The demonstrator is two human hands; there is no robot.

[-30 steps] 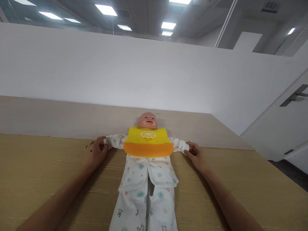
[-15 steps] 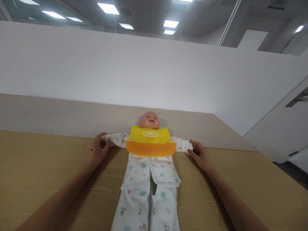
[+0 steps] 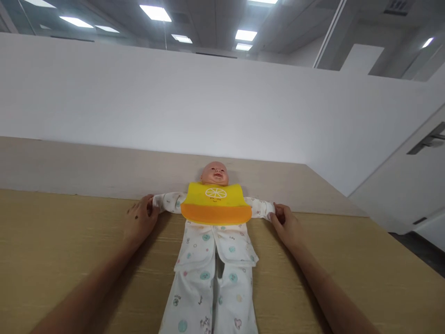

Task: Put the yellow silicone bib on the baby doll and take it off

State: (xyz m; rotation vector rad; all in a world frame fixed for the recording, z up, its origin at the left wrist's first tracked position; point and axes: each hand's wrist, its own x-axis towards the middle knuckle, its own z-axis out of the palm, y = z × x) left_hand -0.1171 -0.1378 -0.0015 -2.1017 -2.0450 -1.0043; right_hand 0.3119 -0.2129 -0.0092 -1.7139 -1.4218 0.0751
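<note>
Left hand (image 3: 139, 220) and right hand (image 3: 287, 225) each pinch a sleeve cuff of the doll (image 3: 214, 218), grip closed on fabric, spreading its arms flat on the table (image 3: 52, 241).

No words or numbers can be read. The yellow bib (image 3: 215, 204), between the two hands that hold the doll's sleeves, has a drawn lemon slice with a little smile.
</note>
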